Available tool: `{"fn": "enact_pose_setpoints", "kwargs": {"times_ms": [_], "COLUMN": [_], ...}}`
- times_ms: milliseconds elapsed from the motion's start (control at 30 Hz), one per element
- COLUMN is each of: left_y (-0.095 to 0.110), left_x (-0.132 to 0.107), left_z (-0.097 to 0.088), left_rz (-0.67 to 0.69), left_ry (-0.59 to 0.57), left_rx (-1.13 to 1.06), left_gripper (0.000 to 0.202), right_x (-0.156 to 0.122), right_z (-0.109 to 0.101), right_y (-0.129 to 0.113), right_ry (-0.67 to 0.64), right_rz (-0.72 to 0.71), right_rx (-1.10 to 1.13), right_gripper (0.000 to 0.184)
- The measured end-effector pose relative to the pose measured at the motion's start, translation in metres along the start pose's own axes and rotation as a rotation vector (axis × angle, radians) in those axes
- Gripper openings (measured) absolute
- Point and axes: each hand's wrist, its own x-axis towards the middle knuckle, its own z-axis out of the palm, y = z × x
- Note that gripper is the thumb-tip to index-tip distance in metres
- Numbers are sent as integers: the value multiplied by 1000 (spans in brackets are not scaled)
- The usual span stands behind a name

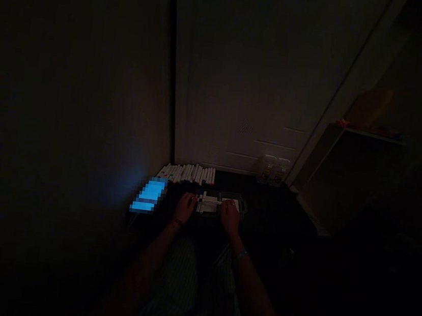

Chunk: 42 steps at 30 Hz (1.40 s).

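Observation:
In dim light, a thin white marker (213, 202) lies level between my two hands. My right hand (230, 215) is closed round its right end. At the other end the fingers of my left hand (185, 206) are pinched together on the dark tip, which is hard to make out. Beneath is an open dark case (244, 206) with a handle at its right side. White rectangular surfaces show inside it. Another white marker (202, 205) stands crosswise at the left part of the case, near my left fingertips.
Many white markers (189, 174) lie in a row along the back left of the dark table (270, 206). A glowing blue, pixelated screen (149, 195) is at the left. Two clear packages (273, 171) stand against the back wall. A shelf unit (321, 156) rises at the right.

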Motion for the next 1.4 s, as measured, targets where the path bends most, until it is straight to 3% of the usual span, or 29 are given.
{"fn": "enact_pose_setpoints", "kwargs": {"times_ms": [1400], "left_y": [0], "left_x": [0], "left_z": [-1], "left_rz": [-6], "left_ry": [8], "left_rx": [12], "left_gripper": [18], "right_x": [0], "right_z": [2], "right_y": [1], "right_ry": [10], "right_rz": [-11], "right_rx": [14], "right_gripper": [29]}}
